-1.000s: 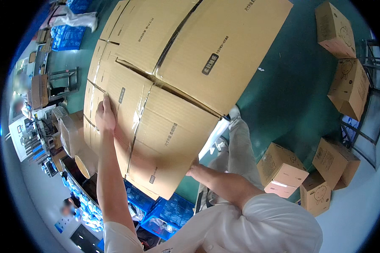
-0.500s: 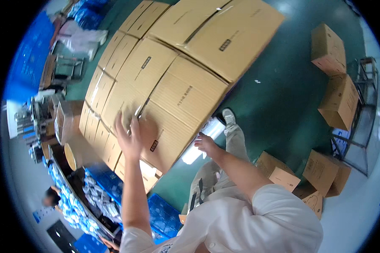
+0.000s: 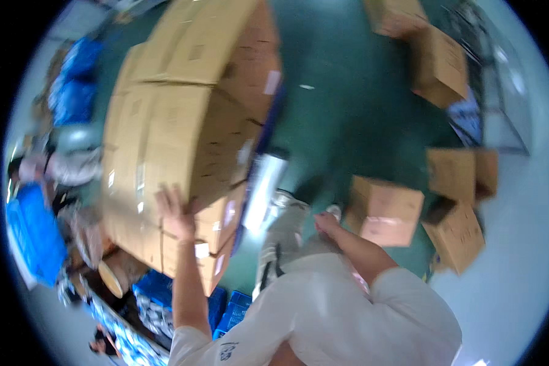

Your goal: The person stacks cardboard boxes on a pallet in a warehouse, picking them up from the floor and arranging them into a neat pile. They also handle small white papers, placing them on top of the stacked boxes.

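Brown cardboard lies beneath or just behind the spread fingers (image 3: 166, 201) of the left hand (image 3: 178, 221), which stand open near the edge of the carton stack (image 3: 174, 131); blur hides whether they press on it. The right hand (image 3: 327, 223) hangs beside the leg, clear of the stack, and whether it is closed on anything cannot be told. The stack itself fills the left-centre, its cartons butted together in tiers. Just beside it is a shiny pale roll (image 3: 265, 186). Judging by this view, these cartons are already stacked; whether film encircles them is too blurred to tell. Well apart on the green floor (image 3: 323, 131), a pink-topped carton (image 3: 387, 210) and 2 neighbours, an upper carton (image 3: 451, 174) and a lower carton (image 3: 463, 235), remain outside the stack.
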Available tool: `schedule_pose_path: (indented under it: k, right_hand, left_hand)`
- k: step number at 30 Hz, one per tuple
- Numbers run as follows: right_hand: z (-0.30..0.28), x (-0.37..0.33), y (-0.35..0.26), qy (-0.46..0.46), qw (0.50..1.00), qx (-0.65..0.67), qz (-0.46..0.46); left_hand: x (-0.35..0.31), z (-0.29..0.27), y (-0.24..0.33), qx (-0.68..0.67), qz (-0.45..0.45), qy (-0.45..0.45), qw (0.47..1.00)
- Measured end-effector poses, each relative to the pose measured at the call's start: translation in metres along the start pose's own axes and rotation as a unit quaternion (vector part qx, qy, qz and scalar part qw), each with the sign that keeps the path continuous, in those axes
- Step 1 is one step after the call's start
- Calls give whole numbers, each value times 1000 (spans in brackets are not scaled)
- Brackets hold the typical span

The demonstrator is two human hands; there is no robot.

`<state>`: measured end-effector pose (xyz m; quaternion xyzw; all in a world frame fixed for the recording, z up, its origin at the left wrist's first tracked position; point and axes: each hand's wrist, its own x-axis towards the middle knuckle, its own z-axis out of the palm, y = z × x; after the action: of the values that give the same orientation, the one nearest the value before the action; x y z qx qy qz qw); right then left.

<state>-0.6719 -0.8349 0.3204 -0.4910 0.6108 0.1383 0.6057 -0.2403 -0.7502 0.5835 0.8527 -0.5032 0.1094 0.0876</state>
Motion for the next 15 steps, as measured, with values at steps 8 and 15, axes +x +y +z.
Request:
schedule_pose_path:
  k: [8,15]
  right_hand:
    - [-87,-24,164,85,982,-168,-7]
    - [-151,-62,266,-23,995,2,101]
  left_hand:
    - [-15,-6,-10,101,-168,-12,981]
    - [-154,30,178,-105,-237,-33,965]
